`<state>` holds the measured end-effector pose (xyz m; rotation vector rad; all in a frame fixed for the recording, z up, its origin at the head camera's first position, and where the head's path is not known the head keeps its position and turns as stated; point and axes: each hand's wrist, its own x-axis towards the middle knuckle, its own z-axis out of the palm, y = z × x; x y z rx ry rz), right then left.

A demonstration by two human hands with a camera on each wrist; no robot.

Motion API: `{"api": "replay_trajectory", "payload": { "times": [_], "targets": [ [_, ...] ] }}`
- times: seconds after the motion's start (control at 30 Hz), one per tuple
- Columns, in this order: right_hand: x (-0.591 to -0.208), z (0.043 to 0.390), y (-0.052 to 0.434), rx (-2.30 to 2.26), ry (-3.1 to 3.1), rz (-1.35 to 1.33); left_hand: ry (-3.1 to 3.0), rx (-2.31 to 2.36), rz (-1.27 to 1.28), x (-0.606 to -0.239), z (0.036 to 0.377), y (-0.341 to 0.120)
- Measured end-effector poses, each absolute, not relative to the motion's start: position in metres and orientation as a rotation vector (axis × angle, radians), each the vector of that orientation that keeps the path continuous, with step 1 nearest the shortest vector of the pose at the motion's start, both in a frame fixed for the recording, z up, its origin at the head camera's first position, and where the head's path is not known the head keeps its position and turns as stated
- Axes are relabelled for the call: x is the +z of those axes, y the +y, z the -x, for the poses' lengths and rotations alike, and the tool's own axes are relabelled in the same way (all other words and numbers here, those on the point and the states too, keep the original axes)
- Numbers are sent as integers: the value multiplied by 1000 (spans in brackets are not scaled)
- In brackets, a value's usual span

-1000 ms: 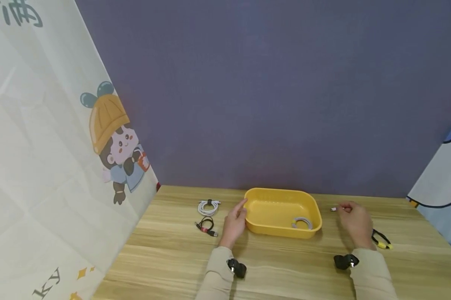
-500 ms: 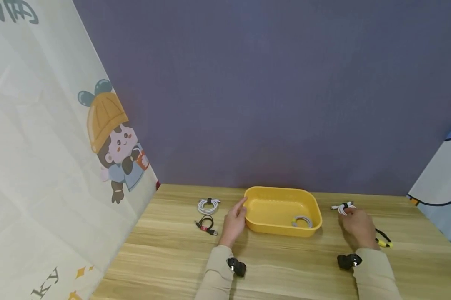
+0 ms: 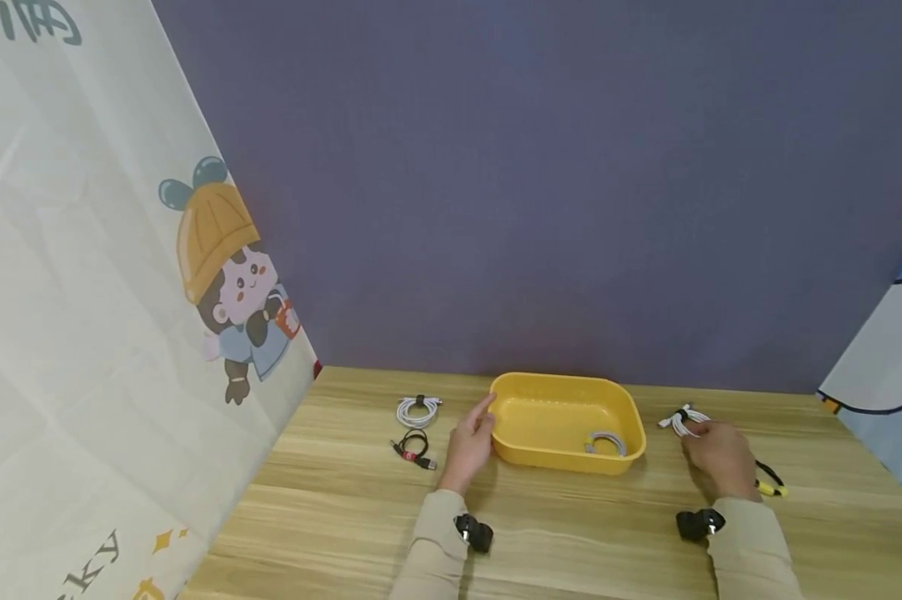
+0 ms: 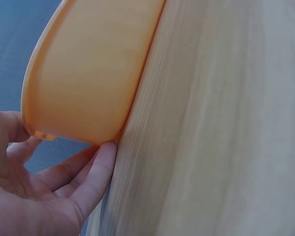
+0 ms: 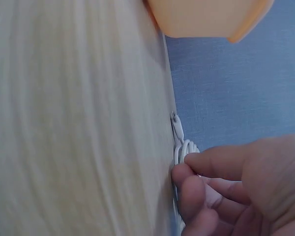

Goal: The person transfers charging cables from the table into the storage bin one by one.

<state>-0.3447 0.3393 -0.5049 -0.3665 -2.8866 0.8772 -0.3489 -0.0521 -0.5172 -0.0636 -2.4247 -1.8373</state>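
Observation:
My left hand rests against the left end of a yellow plastic bin. In the left wrist view its fingers touch the bin's rim and the lower corner by the table. At the right, my right hand pinches a coiled white cable bound with a black strap. The right wrist view shows thumb and fingertips on the coils, with a plug end sticking out past them. Part of the coil is hidden behind the fingers. A grey coiled cable lies inside the bin's right end.
Left of the bin, another white coiled cable and a black USB cable with a red band lie on the wooden table. A black and yellow cable is partly hidden by my right hand. A dark panel stands behind.
My right hand has shifted slightly right and toward me, bringing more of the white cable into view. The coil has turned a little. My left hand stays at the bin.

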Motion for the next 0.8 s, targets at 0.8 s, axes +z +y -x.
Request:
{"api": "replay_trajectory", "payload": {
  "times": [0.8],
  "targets": [
    [-500,344,341,835,-2865,332,-2416,-1887,63,-516,351,-52]
  ]
}}
